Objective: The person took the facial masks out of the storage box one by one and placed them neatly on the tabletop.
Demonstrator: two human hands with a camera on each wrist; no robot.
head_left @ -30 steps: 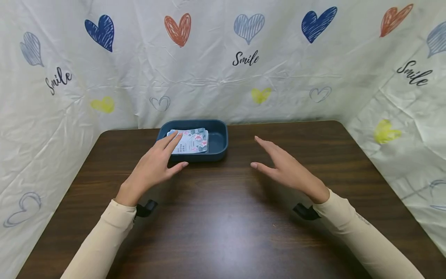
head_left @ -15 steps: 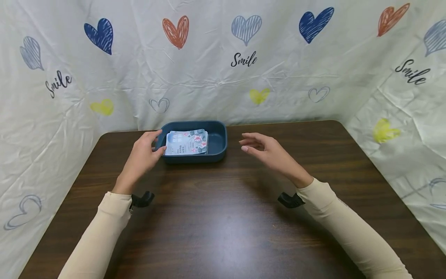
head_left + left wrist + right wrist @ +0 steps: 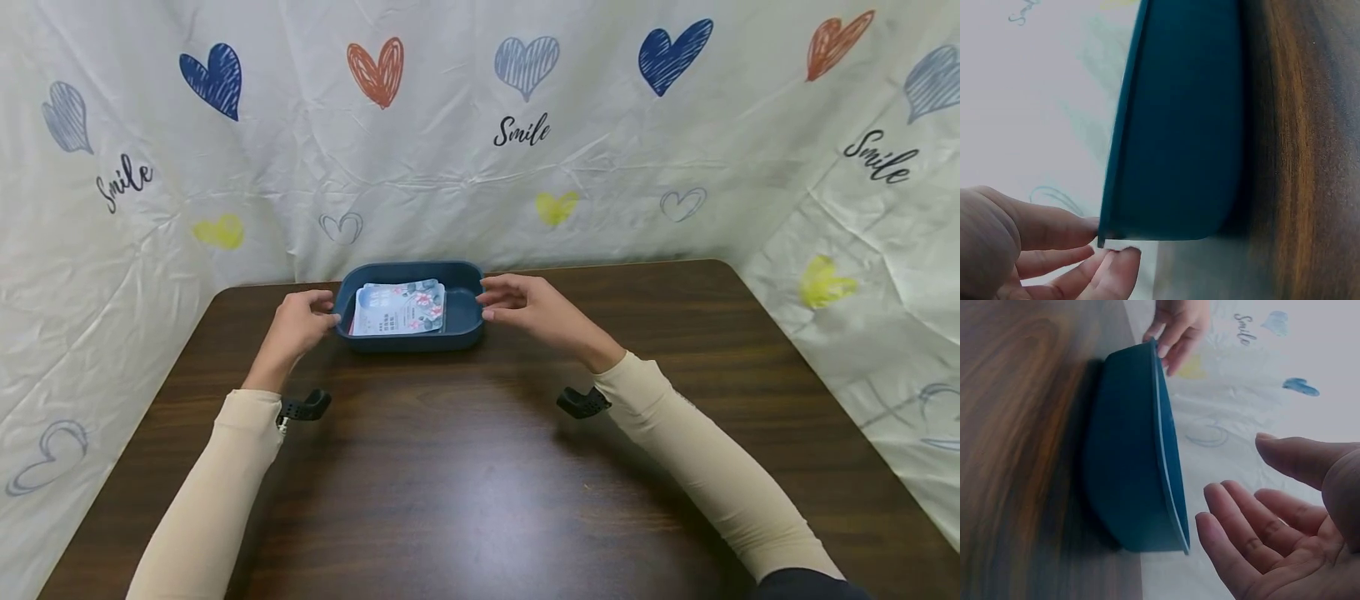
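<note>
A dark blue rectangular bin (image 3: 411,343) stands near the table's far edge. Flat, pale blue packets (image 3: 397,308) with pink flowers and printed writing lie in its left and middle part. At the bin's left end my left hand (image 3: 296,323) pinches the rim, thumb on one side and fingers on the other, as the left wrist view shows of the bin (image 3: 1179,125). My right hand (image 3: 528,308) is at the right end, fingers loosely bent. In the right wrist view its fingers (image 3: 1235,525) are spread beside the bin's rim (image 3: 1169,469), a small gap between.
The dark wood-grain table (image 3: 480,467) stretches toward me from the bin. A white cloth (image 3: 450,167) printed with hearts and "Smile" hangs right behind the table and along both sides. Black straps (image 3: 303,406) sit at both wrists.
My left hand has drawn back from over the packets to the bin's left end and taken its rim. My right hand has moved left to the bin's right end.
</note>
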